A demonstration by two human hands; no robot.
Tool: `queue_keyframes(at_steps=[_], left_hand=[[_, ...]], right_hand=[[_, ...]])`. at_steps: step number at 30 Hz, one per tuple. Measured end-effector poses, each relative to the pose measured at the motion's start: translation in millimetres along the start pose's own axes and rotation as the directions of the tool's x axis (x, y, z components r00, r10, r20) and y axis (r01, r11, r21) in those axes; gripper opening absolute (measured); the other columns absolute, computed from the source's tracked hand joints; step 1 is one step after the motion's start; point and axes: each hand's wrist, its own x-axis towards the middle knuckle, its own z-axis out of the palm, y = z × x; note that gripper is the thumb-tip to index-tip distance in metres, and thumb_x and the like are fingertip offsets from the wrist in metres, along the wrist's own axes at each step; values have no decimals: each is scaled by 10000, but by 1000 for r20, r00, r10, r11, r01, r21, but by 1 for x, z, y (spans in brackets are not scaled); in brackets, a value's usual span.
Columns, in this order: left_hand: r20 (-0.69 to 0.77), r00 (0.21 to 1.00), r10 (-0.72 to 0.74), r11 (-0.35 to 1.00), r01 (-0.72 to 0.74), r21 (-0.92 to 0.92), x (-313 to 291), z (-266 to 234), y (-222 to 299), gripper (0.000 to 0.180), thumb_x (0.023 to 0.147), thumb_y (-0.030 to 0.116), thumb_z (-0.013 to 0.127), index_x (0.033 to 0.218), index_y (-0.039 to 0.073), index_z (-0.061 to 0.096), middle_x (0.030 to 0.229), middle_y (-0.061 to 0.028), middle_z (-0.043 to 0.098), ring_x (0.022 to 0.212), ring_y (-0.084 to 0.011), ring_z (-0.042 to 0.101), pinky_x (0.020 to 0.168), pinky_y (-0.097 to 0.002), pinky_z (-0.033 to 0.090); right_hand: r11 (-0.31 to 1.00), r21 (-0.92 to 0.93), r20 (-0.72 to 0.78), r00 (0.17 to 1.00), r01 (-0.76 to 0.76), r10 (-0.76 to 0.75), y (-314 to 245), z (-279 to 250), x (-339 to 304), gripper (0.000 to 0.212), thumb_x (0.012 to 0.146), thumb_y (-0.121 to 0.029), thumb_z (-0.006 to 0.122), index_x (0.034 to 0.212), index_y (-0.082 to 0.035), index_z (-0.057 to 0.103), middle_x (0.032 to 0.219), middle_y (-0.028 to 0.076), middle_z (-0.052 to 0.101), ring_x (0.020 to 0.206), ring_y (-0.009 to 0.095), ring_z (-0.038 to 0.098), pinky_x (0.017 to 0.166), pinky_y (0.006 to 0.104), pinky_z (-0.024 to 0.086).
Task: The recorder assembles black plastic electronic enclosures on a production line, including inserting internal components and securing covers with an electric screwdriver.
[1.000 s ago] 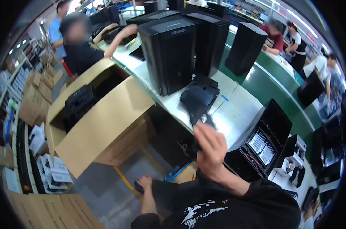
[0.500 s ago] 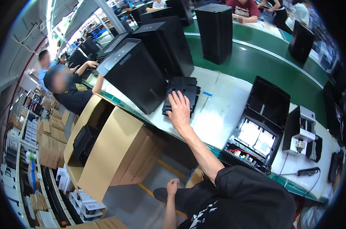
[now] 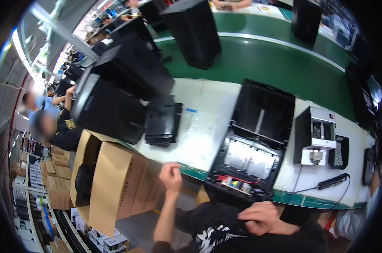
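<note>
My left hand (image 3: pixel 171 177) is raised just off the bench's front edge, its fingers curled closed with nothing visible in them. My right hand (image 3: pixel 263 217) hovers in front of my body, fingers loosely bent and apart from the thumb, holding nothing. Closest to it on the bench lies an opened black equipment case (image 3: pixel 264 114), with silvery panels (image 3: pixel 250 156) and red wires and small parts (image 3: pixel 235 182) exposed inside. Beyond my left hand, a pile of flat black plastic parts (image 3: pixel 162 122) rests on the white bench top (image 3: pixel 203 126), untouched by either hand.
Tall black cabinets (image 3: pixel 110 109) stand left of the pile. An open carton (image 3: pixel 108 181) is below them. At right are a small white-and-black machine (image 3: pixel 315 139), a screw tray (image 3: pixel 339 156) and a corded black tool (image 3: pixel 332 182). A green conveyor (image 3: pixel 250 55) runs behind. Another person (image 3: pixel 64 130) works at left.
My right hand has left the black plastic pile and come back near my body. My left hand has risen toward the bench edge. The view has shifted to the right.
</note>
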Motion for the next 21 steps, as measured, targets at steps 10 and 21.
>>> queue_keyframes(at_steps=[10,21], left_hand=[[546,787,-287,854,468,-227,57,84,22,193,902,86,481,1030,-28,571,966,-120,633,843,-195,612,763,-292,470],[704,708,58,783,405,-472,85,94,81,430,847,55,518,1265,1,431,1298,-119,465,1205,-228,448,981,-368,372]], right_hand=[[450,-724,-454,852,-523,260,100,-37,-75,140,698,-65,637,818,-44,568,762,113,514,711,279,498,632,378,357],[226,-880,-397,908,-417,134,144,-22,-93,93,666,-71,546,727,-42,482,695,113,407,671,274,442,601,383,335]])
